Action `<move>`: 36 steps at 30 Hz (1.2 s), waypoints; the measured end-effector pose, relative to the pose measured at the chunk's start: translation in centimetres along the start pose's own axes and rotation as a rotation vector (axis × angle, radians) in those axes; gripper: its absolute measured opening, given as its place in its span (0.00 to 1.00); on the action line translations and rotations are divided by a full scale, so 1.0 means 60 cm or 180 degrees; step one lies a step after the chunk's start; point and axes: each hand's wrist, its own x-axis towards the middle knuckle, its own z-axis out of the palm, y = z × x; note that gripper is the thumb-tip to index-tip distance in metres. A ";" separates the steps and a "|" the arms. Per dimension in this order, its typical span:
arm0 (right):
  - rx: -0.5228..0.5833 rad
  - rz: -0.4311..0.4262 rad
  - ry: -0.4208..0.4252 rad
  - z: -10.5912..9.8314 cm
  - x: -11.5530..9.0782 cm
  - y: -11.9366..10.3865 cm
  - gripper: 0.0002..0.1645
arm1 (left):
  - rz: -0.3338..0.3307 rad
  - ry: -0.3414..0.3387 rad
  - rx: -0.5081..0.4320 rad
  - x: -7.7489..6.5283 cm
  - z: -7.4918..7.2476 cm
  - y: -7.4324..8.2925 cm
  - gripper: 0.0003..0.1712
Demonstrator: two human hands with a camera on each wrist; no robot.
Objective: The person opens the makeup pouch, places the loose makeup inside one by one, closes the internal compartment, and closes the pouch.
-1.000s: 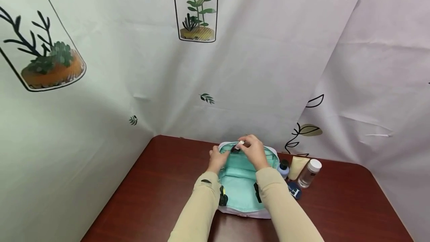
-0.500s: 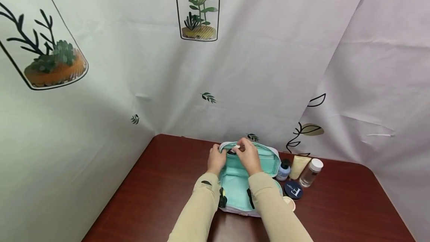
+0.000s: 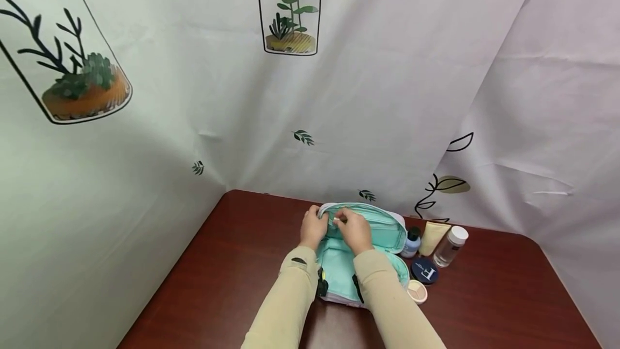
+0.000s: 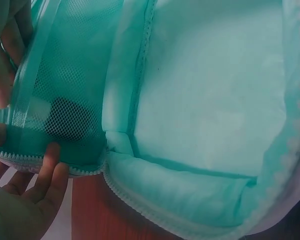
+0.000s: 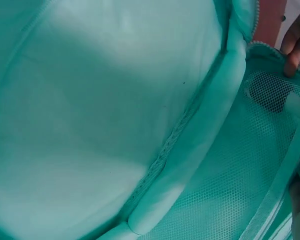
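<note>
A cosmetic bag [image 3: 335, 271] with mint lining lies unzipped on the table, its lid raised at the back. My left hand [image 3: 314, 228] grips the lid's left rim, fingers under the zip edge. Behind the lid's mesh pocket [image 4: 70, 60] lies a small dark bottle [image 4: 69, 120] with a white cap [image 4: 40, 108], in the corner by my left fingers. My right hand [image 3: 356, 232] is at the pocket's top edge, fingers bent, fingertips a little apart from the cap in the left wrist view. I cannot tell whether it pinches the edge.
Right of the bag stand a blue bottle [image 3: 411, 244] with a black cap, a cream tube [image 3: 432, 238] and a clear bottle [image 3: 449, 249] with a white lid. A dark round compact [image 3: 424, 271] and a pale round palette [image 3: 417, 292] lie in front. A patterned curtain [image 3: 368, 96] hangs behind.
My right hand has lowered the white-capped bottle from above the lid into the mesh pocket, moving slightly down and left. The left hand keeps its hold on the rim.
</note>
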 end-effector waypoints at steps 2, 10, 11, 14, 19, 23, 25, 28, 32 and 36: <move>0.0006 0.0026 -0.0056 0.000 -0.002 -0.001 0.08 | 0.0010 0.0015 0.0014 0.000 0.001 -0.001 0.14; -0.0448 -0.0257 -0.0159 0.016 -0.026 0.012 0.19 | -0.0074 0.0025 0.0194 -0.008 0.008 -0.005 0.15; -0.0504 -0.0290 -0.0166 0.018 -0.030 0.014 0.21 | -0.0089 0.0023 0.0205 -0.009 0.009 -0.005 0.15; -0.0669 -0.0410 -0.0232 0.022 -0.036 0.019 0.28 | -0.0084 0.0035 0.0236 -0.008 0.009 -0.004 0.16; -0.0840 -0.0623 -0.0492 0.019 -0.030 0.024 0.36 | -0.0046 0.0011 0.0090 0.001 0.007 0.000 0.18; -0.0510 -0.0549 -0.0733 0.010 -0.019 0.023 0.41 | -0.0060 -0.0119 -0.0144 0.009 0.006 0.004 0.23; -0.0072 -0.0379 -0.0779 0.005 -0.013 0.019 0.39 | -0.0077 -0.0203 -0.0205 0.013 0.006 0.006 0.27; 0.1096 0.0029 -0.0760 -0.001 -0.007 0.007 0.31 | -0.0125 -0.0263 -0.0242 0.012 0.007 0.005 0.32; 0.2526 0.0551 -0.0608 -0.011 -0.005 -0.007 0.19 | -0.0157 -0.0242 -0.0296 0.007 0.010 0.002 0.36; 0.2796 0.0798 -0.0621 -0.020 -0.011 -0.009 0.18 | -0.0152 -0.0206 -0.0334 0.004 0.012 -0.005 0.36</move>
